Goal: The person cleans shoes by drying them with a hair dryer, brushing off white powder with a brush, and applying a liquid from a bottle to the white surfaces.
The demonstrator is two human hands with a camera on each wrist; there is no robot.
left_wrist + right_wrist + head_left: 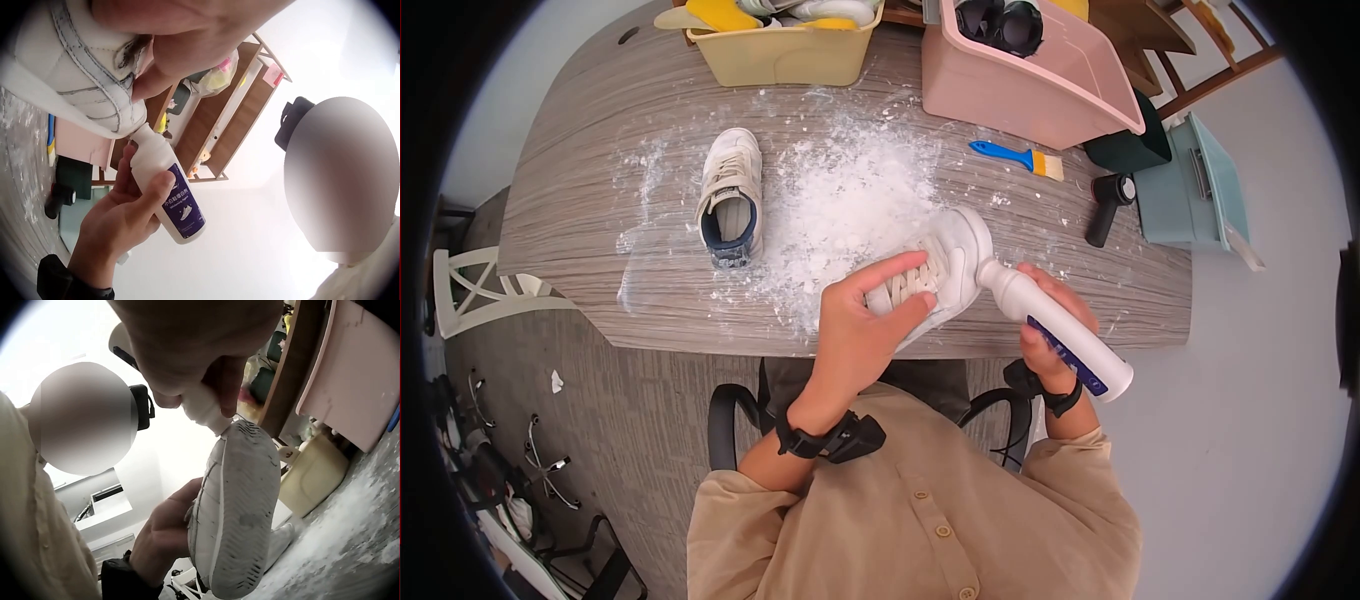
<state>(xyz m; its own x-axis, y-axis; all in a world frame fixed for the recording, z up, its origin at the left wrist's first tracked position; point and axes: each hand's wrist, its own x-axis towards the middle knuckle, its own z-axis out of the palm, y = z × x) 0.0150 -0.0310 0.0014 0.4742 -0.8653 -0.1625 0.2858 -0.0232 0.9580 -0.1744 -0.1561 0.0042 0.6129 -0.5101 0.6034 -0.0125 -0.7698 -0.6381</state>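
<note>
The bottle point(152, 156) bears a "Whitening Agent" label point(185, 204).

Grey-brown wood-grain counter point(565, 190) stands on patterned carpet point(670, 425). White lattice-backed chair point(444, 295) noted by its left end; black armrests point(722, 425) of another seat at its near edge. Brown open shelving point(214, 117) stands beyond. Pale wall point(505, 120) at left. Lighting bright, overexposed in both wrist views.

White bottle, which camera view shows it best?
The left wrist view: the white bottle shows its label readably. The head view shows its length, label angled; in the right wrist view, the right hand hides most of it.
</note>
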